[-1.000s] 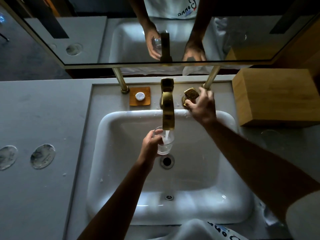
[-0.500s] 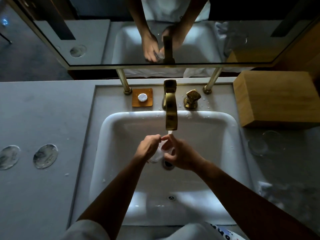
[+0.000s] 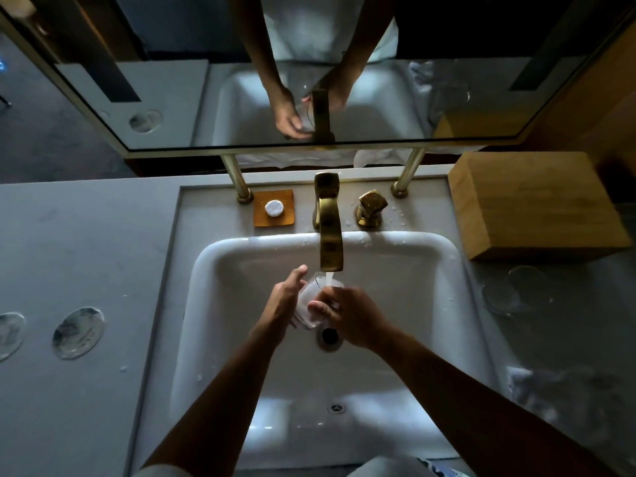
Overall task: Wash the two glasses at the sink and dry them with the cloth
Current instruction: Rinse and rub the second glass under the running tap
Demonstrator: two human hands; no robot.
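Over the white sink (image 3: 220,270), a clear glass (image 3: 307,304) lies tilted under the thin stream of water from the brass tap (image 3: 330,232). My left hand (image 3: 285,299) holds it from the left, thumb raised. From the right, my right hand (image 3: 352,316) has its fingers curled against the glass's side. A second clear glass (image 3: 516,290) stands on the counter right of the sink, apart from both hands. A pale crumpled cloth (image 3: 564,397) lies dimly lit on the counter at the near right.
The brass tap handle (image 3: 370,208) stands right of the spout, and a soap dish (image 3: 274,208) sits to its left. A wooden box (image 3: 537,204) fills the back right. Two round coasters (image 3: 78,332) lie on the left counter. A mirror (image 3: 309,98) runs along the back.
My right hand left the tap handle and came down to the glass, where it now works against its side. The glass has tipped over in my left hand under the running water.
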